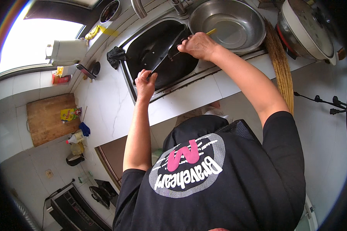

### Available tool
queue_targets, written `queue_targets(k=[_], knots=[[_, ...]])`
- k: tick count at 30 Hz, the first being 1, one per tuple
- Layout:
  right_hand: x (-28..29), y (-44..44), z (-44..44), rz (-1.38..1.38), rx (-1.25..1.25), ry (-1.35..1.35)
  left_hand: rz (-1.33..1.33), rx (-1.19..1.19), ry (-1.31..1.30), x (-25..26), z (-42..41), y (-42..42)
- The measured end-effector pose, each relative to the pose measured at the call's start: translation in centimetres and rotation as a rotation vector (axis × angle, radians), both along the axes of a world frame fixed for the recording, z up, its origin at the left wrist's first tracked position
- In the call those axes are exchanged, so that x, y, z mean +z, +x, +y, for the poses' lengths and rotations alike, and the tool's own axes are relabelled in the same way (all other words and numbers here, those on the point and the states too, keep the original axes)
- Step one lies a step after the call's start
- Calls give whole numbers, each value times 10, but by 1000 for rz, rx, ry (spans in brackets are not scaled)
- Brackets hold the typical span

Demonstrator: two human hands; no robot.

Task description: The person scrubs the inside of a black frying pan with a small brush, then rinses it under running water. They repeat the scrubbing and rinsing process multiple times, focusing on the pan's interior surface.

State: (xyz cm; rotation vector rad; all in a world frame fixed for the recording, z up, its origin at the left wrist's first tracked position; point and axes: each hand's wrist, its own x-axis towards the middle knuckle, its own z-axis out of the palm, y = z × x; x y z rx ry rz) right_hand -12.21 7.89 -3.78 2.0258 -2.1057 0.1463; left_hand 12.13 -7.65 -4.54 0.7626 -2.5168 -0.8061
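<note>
A black vessel (173, 69) with a thin, shiny rim is tilted over the left sink basin (129, 75). My left hand (146, 83) pinches its near-left rim between thumb and fingers. Against the vessel's upper right side is my right hand (199, 46), closed around a thin tool with a yellow handle (211, 31); the tool's working end is mostly hidden by the fingers and dark surface. Small light spots show on the black surface inside the basin. A wide stainless steel bowl (254, 21) holding some clear liquid stands just right of my right hand.
A faucet (138, 9) hangs above the sink. A black cloth (115, 57) lies at its left corner. To the right are a straw broom (280, 69) and a lidded pot (299, 31). A wooden cutting board (47, 115) leans at left beyond the white countertop (104, 115).
</note>
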Motion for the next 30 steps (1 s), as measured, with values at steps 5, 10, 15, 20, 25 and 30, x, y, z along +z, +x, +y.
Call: queue_targets(k=[5, 10, 15, 20, 25, 30], knots=[[-7, 0, -3, -110, -7, -19, -30, 5, 6, 1, 0, 0], [13, -6, -6, -279, 24, 253, -10, -15, -60, 1, 0, -1], [14, -4, -6, -203, 46, 269, -24, 13, 20, -2, -2, 0], [8, 4, 3, -139, 42, 285, 69, -18, -44, -4, -3, -3], [9, 8, 5, -287, -7, 134, 64, -9, -58, 2, 5, -2], [20, 6, 1, -255, -12, 188, 94, -21, -86, 0, 3, 0]])
